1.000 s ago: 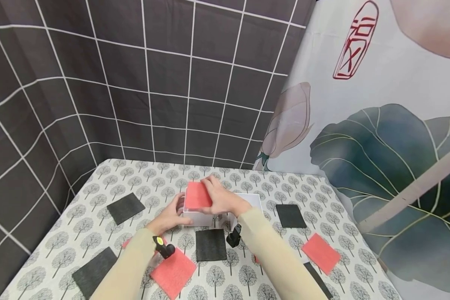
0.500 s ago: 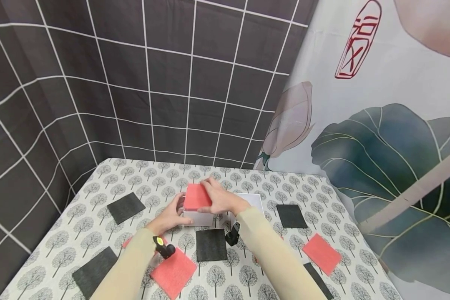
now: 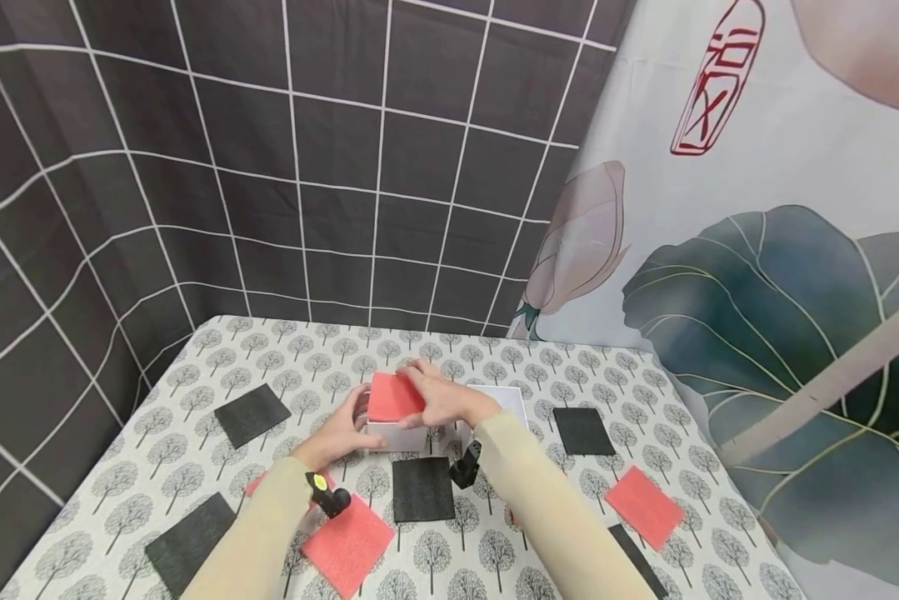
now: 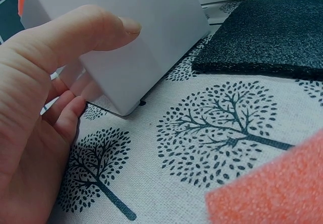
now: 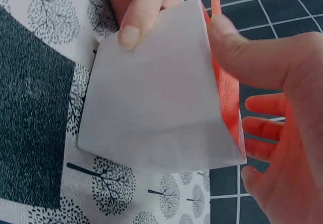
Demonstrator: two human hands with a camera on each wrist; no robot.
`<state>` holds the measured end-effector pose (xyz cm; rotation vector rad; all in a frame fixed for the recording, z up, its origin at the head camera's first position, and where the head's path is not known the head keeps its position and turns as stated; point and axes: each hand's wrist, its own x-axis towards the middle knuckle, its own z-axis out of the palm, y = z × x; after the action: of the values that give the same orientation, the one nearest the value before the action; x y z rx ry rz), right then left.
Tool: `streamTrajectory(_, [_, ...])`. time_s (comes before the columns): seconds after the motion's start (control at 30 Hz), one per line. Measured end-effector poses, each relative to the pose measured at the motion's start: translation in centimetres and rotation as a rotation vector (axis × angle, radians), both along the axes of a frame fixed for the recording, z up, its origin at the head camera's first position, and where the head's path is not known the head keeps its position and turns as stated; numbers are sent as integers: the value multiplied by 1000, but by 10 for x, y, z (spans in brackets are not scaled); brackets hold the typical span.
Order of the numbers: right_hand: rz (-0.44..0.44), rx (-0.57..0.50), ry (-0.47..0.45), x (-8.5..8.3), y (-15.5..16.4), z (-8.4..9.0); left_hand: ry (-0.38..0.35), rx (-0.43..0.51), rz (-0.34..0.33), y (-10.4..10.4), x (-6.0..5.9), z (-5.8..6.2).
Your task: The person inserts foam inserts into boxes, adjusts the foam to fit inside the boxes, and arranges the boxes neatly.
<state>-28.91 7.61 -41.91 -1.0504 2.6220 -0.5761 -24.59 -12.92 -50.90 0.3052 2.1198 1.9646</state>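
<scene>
A small white box [image 3: 400, 438] stands on the patterned cloth in the middle of the head view. My left hand [image 3: 344, 429] grips its left side, thumb on the near wall and fingers around the side; the left wrist view shows the same thumb on the box [image 4: 146, 42]. A red foam square [image 3: 393, 397] lies at the box's open top. My right hand [image 3: 443, 398] holds this foam at its right side. In the right wrist view my thumb presses the foam's [image 5: 229, 98] near edge, the other fingers beyond it. The box's inside is hidden.
Right of the hands stands another white box [image 3: 511, 402], open and partly covered. A black foam square [image 3: 422, 489] lies in front. More black squares [image 3: 252, 416] and red squares [image 3: 347, 546] are spread around. A dark gridded curtain [image 3: 329, 167] hangs behind the table.
The red foam square has sunk slightly toward the box's top, and my right hand has come down a little with it. The left hand stays in place on the box.
</scene>
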Motion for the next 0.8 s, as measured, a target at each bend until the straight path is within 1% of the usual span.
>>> streamTrajectory(0.13, [-8, -3, 36, 2, -4, 2, 3, 10, -5, -1, 0, -1])
streamTrajectory(0.33, [24, 3, 124, 3, -13, 3, 14, 22, -11, 0, 0, -2])
streamTrajectory(0.4, [35, 11, 140, 4, -14, 2, 19, 20, -13, 2, 0, -3])
streamTrajectory(0.6, [45, 70, 154, 5, -18, 0, 16, 8, -29, 3, 0, -6])
streamTrajectory(0.8, [29, 81, 144, 3, -25, 2, 32, 2, -20, -1, -2, -4])
